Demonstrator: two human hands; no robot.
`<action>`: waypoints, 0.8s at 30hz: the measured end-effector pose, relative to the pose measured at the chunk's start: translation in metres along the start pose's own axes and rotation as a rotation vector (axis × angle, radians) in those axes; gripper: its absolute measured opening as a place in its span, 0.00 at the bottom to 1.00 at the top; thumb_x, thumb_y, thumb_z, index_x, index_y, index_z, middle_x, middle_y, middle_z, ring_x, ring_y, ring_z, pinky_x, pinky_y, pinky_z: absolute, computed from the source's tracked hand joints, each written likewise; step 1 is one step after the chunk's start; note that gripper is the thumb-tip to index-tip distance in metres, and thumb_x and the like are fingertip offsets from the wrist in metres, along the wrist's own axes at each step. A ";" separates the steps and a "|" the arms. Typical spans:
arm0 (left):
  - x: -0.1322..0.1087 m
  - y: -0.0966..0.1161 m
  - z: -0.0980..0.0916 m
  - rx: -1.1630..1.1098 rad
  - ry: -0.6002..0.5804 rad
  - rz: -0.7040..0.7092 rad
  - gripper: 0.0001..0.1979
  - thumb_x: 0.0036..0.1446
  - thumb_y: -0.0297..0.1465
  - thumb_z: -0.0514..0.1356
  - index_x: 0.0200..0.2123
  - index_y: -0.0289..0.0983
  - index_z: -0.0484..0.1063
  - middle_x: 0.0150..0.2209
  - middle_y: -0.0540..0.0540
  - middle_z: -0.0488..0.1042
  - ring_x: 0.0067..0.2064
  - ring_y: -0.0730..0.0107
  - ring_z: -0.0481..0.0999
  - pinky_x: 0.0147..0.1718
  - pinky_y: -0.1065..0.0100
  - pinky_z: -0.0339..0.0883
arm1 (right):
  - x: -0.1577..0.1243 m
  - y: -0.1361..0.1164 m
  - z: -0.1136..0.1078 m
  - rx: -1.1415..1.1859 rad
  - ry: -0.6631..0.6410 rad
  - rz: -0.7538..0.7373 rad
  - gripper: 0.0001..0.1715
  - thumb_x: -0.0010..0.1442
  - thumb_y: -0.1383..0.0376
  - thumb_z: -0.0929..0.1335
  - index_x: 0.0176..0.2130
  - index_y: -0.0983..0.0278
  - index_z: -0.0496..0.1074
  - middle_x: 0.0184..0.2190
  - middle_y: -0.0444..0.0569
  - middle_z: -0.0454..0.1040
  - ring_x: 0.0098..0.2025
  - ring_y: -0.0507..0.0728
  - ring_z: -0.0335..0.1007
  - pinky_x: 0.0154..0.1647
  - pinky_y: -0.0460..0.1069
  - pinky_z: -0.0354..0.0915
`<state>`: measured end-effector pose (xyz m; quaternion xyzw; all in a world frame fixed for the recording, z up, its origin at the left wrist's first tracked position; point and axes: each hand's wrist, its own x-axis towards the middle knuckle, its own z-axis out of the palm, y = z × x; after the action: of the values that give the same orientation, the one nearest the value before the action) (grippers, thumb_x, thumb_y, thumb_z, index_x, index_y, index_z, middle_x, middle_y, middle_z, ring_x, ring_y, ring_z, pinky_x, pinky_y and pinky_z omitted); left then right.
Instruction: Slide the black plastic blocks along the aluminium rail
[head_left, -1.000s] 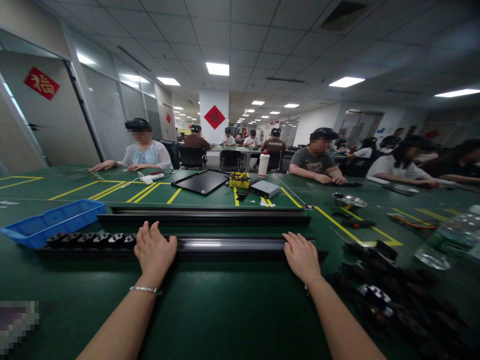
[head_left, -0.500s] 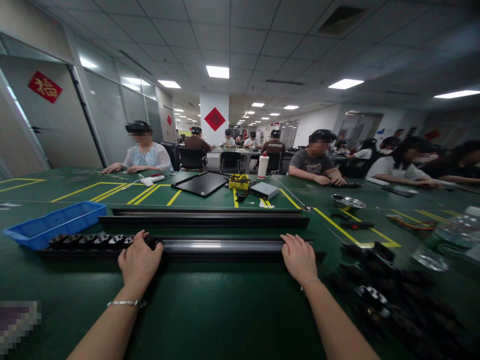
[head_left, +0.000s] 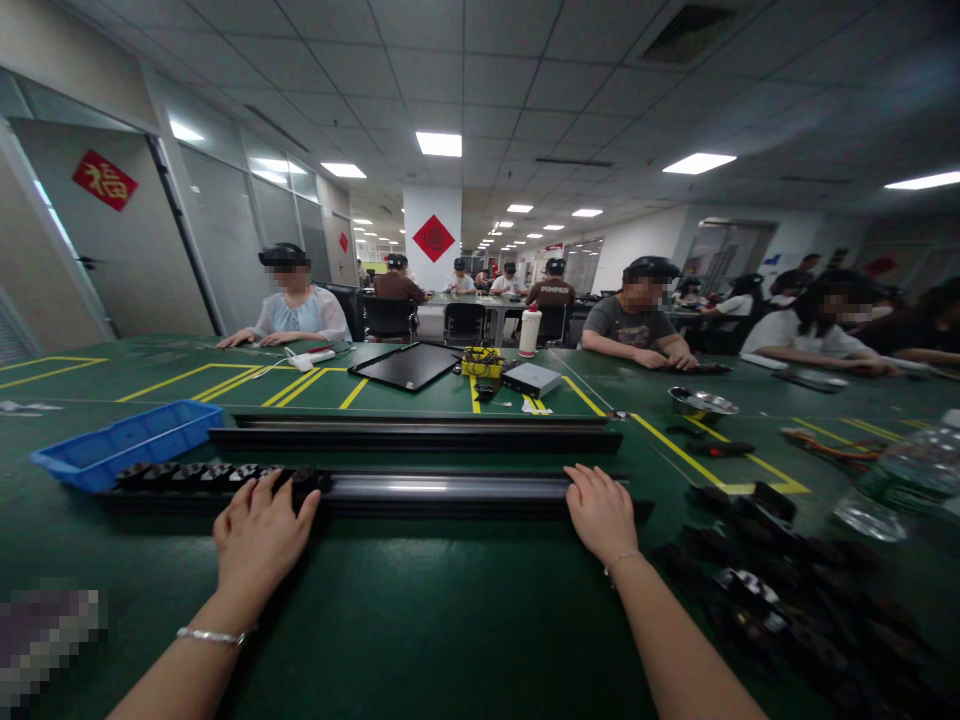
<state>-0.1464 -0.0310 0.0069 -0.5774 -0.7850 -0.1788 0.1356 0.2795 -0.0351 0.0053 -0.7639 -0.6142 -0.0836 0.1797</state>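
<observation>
A long black rail (head_left: 442,488) with a shiny grey channel lies across the table in front of me. Black parts (head_left: 187,475) with pale patches sit in a row along its left portion, and one darker part (head_left: 306,483) is at the row's right end. My left hand (head_left: 259,535) is open over the row, fingers apart, thumb near that end part; its fingertips hide some parts. Near the rail's right end, my right hand (head_left: 602,512) holds the rail with its fingers over the top; its thumb is hidden. Behind lies a second black rail (head_left: 420,438).
A blue bin (head_left: 124,445) stands behind the rail's left end. To the right lie a heap of loose black parts (head_left: 787,590), a plastic bottle (head_left: 896,485) and a metal bowl (head_left: 703,403). Across the table are a grey box (head_left: 532,378) and several seated people.
My left hand has shifted left and spread its fingers, uncovering the row's end part. My right hand stays on the rail. The whole view has turned slightly left.
</observation>
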 end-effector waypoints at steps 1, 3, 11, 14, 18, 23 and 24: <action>0.000 -0.001 0.001 0.008 0.011 0.009 0.30 0.58 0.47 0.41 0.53 0.36 0.67 0.60 0.39 0.59 0.62 0.47 0.50 0.56 0.48 0.50 | 0.000 0.000 0.000 -0.002 0.000 -0.001 0.27 0.61 0.61 0.52 0.55 0.57 0.66 0.57 0.43 0.65 0.61 0.56 0.51 0.60 0.57 0.46; 0.001 -0.001 0.001 0.022 0.024 0.025 0.30 0.58 0.46 0.40 0.52 0.35 0.68 0.60 0.38 0.60 0.63 0.47 0.49 0.56 0.47 0.48 | 0.000 0.000 0.000 -0.006 0.002 -0.004 0.27 0.61 0.61 0.53 0.55 0.57 0.66 0.57 0.43 0.65 0.61 0.56 0.52 0.60 0.56 0.46; -0.002 0.004 -0.005 0.068 0.048 0.061 0.28 0.58 0.44 0.41 0.47 0.35 0.71 0.59 0.35 0.60 0.63 0.45 0.50 0.56 0.47 0.49 | 0.000 0.002 0.006 -0.001 0.045 -0.019 0.27 0.61 0.61 0.53 0.54 0.57 0.67 0.56 0.44 0.66 0.60 0.57 0.53 0.60 0.56 0.46; -0.002 0.005 -0.006 0.068 0.038 0.057 0.28 0.58 0.45 0.41 0.47 0.34 0.71 0.58 0.34 0.61 0.63 0.45 0.50 0.56 0.47 0.49 | 0.000 0.002 0.005 0.001 0.046 -0.018 0.27 0.61 0.61 0.53 0.54 0.57 0.68 0.56 0.44 0.66 0.60 0.57 0.53 0.60 0.57 0.46; -0.002 0.006 -0.007 0.077 0.039 0.055 0.26 0.58 0.44 0.42 0.47 0.36 0.72 0.58 0.36 0.62 0.62 0.47 0.52 0.56 0.49 0.49 | 0.000 0.001 0.003 -0.003 0.027 -0.011 0.27 0.61 0.61 0.53 0.54 0.57 0.67 0.56 0.44 0.66 0.60 0.57 0.53 0.60 0.57 0.46; -0.001 0.008 -0.008 0.072 0.046 0.065 0.24 0.57 0.43 0.44 0.47 0.38 0.72 0.55 0.37 0.64 0.60 0.47 0.55 0.56 0.51 0.50 | 0.000 0.000 0.000 -0.009 -0.004 -0.004 0.27 0.61 0.61 0.52 0.55 0.57 0.66 0.57 0.44 0.65 0.61 0.57 0.52 0.60 0.57 0.46; -0.001 0.007 -0.008 0.069 0.046 0.070 0.24 0.57 0.43 0.44 0.47 0.38 0.72 0.55 0.37 0.65 0.59 0.46 0.56 0.55 0.51 0.50 | 0.000 0.000 -0.001 -0.007 -0.010 -0.004 0.27 0.61 0.61 0.52 0.55 0.57 0.66 0.57 0.44 0.65 0.61 0.57 0.52 0.60 0.57 0.46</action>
<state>-0.1393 -0.0334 0.0148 -0.5954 -0.7666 -0.1600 0.1796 0.2793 -0.0352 0.0061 -0.7637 -0.6162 -0.0824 0.1739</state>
